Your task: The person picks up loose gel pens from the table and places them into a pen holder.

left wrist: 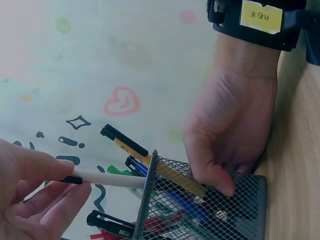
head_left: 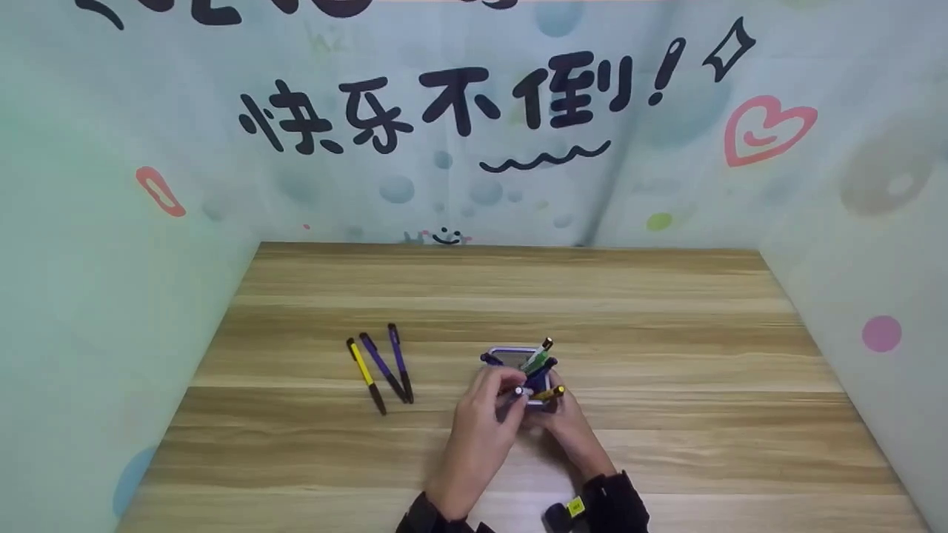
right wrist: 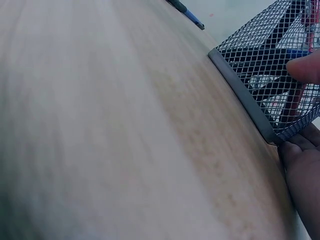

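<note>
My left hand (head_left: pixel 478 426) pinches a white pen (left wrist: pixel 112 179) near its black end, between thumb and fingers. The pen's other end passes behind the rim of a dark mesh pen holder (left wrist: pixel 146 197). Several pens stand in the holder, among them a yellow pen (left wrist: pixel 131 145) with a black clip and a green pen (head_left: pixel 535 360). Blue, red and black ones show through the mesh in the left wrist view. My right hand (head_left: pixel 576 433) grips the holder from the right, thumb on the mesh; its other fingers are mostly hidden behind the holder.
On the wooden table (head_left: pixel 296 459), left of the holder, lie a yellow pen (head_left: pixel 362 368) and two purple pens, one slanted (head_left: pixel 381 365) and one more upright (head_left: pixel 399 359). A printed cloth (head_left: pixel 370 200) hangs along the back and both sides of the table.
</note>
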Demonstrator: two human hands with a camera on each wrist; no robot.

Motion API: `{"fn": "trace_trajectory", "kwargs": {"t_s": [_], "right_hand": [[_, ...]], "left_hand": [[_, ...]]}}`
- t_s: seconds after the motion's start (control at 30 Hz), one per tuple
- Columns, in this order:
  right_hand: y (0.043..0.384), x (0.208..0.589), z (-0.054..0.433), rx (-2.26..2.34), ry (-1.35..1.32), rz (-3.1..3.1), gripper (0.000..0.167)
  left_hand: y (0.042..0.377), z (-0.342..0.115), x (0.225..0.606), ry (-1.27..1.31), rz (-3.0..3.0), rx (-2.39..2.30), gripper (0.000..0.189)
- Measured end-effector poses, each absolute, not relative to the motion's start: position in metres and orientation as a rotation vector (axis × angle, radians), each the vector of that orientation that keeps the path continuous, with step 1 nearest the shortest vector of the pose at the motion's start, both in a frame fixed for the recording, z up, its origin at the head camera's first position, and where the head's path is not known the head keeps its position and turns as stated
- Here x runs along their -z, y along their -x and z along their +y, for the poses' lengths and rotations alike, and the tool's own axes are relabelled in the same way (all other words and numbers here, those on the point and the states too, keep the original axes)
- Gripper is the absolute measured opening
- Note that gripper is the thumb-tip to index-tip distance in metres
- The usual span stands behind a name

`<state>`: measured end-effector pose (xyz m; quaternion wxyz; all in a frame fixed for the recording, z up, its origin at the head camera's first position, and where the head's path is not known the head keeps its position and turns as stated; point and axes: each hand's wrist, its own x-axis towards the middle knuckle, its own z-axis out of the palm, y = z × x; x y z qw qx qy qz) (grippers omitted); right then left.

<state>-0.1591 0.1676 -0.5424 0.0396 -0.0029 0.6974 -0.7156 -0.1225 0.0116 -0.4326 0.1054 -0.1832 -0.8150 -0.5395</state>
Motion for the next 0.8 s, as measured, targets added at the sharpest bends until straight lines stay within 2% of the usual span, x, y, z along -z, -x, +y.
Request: {"fn": "trace_trajectory", "kwargs": {"t_s": [0.2,0.53,0.8], "right_hand": [[0.160,0.541,0.168,2.170,0.011,2.162,0.078],[0.160,0.543,0.168,2.179,0.015,2.147,0.087],[0.160,0.542,0.167,2.172,-0.011,2.136,0.087]], "left_hand": [[0.125,0.012,0.434,0.500,-2.400,1.391,0.016],[0.125,0.013,0.438,0.492,-2.579,0.921,0.013],[0.122,-0.001,0.436,0.497,-2.588,1.038,0.024]]}}
